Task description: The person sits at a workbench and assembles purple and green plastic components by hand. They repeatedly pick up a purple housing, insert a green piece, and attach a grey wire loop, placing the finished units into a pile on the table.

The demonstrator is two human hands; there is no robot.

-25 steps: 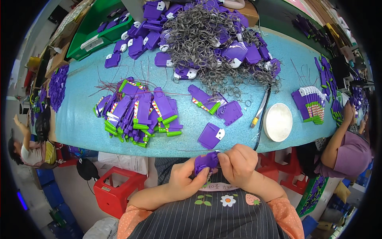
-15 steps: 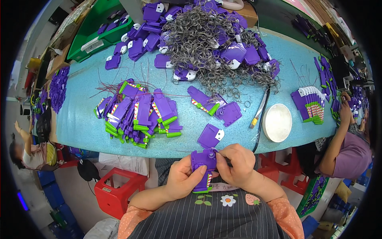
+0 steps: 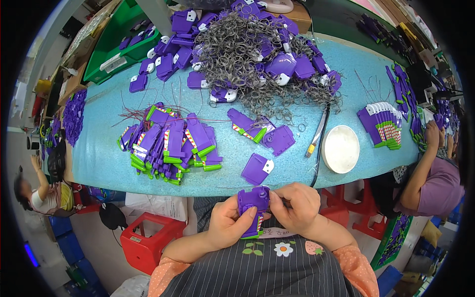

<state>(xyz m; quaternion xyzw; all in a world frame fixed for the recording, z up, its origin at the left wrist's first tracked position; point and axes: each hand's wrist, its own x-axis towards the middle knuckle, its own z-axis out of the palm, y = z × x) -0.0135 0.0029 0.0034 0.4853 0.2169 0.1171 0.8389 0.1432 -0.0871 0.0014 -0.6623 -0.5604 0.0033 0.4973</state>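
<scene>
In front of my apron, my left hand [image 3: 226, 219] is closed around a purple plastic casing [image 3: 253, 200] with a green end and a red-and-white striped edge. Its hollow inner side faces up. My right hand [image 3: 296, 207] pinches at the casing's upper right corner, and a small greyish bit shows by the fingertips, too small to name. Just beyond my hands lies a purple cover with a white corner [image 3: 257, 169]. Farther out are an open purple shell [image 3: 278, 140] and a striped casing [image 3: 246, 124]. A big tangle of grey rings [image 3: 242, 47] rests among purple covers at the back.
A pile of striped purple-and-green casings [image 3: 173, 141] with thin wires sits left. At right are a white round dish [image 3: 340, 149], a yellow-tipped tool [image 3: 311, 148] with a black cable, and fanned casings [image 3: 381, 126]. A green bin [image 3: 106, 62] stands back left; a co-worker [image 3: 435, 183] sits right.
The view has shifted slightly, so the table's things appear a little to the left. My right fingers have moved slightly at the casing's corner; my left grip stays the same.
</scene>
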